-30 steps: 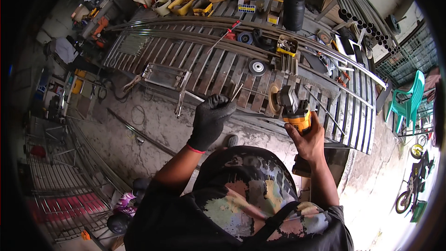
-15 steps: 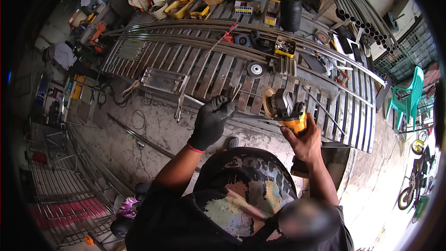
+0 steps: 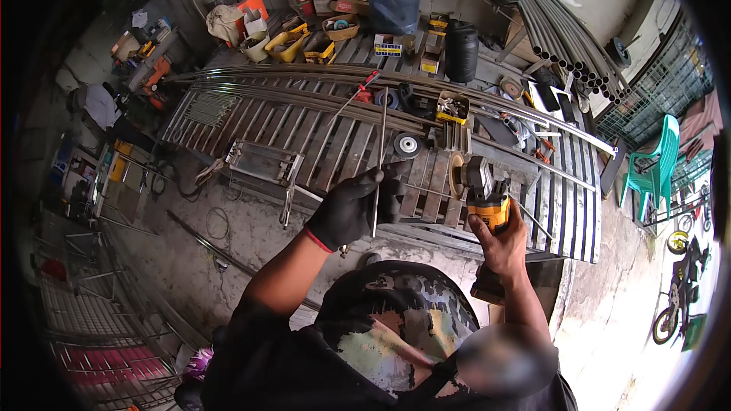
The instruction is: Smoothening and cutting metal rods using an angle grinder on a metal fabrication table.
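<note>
My left hand, in a black glove with a red cuff, is closed around a thin metal rod. The rod stands nearly upright in the picture, its lower end just below my fingers. My bare right hand grips a yellow and black angle grinder by its body. The grinder's tan disc faces left, a short way from the glove and apart from the rod. Both hands are over the near edge of a slatted metal workbench.
A wheel, a yellow box of small parts and long metal bars lie on the bench. Pipes lean at the back right. A green chair stands at the right, and a person is at the far left.
The rod in my left hand has swung to a more upright position and more of it shows. The grinder has shifted slightly right and down. The view has tilted up toward the back wall.
</note>
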Demonstrator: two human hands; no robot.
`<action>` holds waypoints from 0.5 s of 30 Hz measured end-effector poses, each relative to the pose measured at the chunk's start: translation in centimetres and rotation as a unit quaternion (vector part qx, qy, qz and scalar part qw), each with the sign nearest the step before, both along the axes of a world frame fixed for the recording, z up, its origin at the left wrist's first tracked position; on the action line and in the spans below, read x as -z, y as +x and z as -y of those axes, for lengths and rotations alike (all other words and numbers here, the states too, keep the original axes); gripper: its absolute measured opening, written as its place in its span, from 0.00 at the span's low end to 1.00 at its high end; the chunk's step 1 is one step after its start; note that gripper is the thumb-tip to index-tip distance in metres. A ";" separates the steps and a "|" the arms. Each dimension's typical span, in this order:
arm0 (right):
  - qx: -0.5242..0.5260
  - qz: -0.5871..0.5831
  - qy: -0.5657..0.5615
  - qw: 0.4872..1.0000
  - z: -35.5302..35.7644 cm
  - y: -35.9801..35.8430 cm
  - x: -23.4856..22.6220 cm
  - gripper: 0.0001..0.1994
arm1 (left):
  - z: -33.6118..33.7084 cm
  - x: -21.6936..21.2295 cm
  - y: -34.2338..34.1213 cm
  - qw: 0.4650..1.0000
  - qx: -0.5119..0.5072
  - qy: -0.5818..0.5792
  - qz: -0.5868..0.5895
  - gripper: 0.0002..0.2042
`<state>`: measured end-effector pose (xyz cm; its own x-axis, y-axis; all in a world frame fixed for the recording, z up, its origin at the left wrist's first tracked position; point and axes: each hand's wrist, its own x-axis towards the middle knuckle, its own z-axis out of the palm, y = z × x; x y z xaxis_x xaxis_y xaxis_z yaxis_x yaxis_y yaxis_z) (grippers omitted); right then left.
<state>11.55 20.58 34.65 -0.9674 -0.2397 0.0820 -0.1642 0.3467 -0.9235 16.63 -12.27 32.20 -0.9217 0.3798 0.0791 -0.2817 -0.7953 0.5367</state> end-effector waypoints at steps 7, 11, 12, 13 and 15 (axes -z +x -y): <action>0.026 0.008 0.063 0.998 -0.9 -0.1 -1.3 0.26 | -0.7 0.9 -2.2 0.923 -0.164 -0.344 -0.045 0.14; 0.042 0.008 0.029 0.999 -1.1 0.4 -2.1 0.26 | -1.6 0.2 -2.0 0.912 -0.234 -0.327 -0.085 0.12; 0.045 0.009 0.038 0.998 -1.2 0.4 -2.2 0.26 | -1.8 -0.8 -2.0 0.885 -0.266 -0.376 -0.063 0.13; 0.047 0.010 0.040 0.998 -1.1 0.3 -2.0 0.26 | -1.8 -2.5 -2.2 0.889 -0.223 -0.394 -0.061 0.14; 0.031 -0.010 0.004 0.999 -1.2 0.2 -1.5 0.27 | -1.1 -2.8 -2.5 0.868 -0.225 -0.438 -0.067 0.11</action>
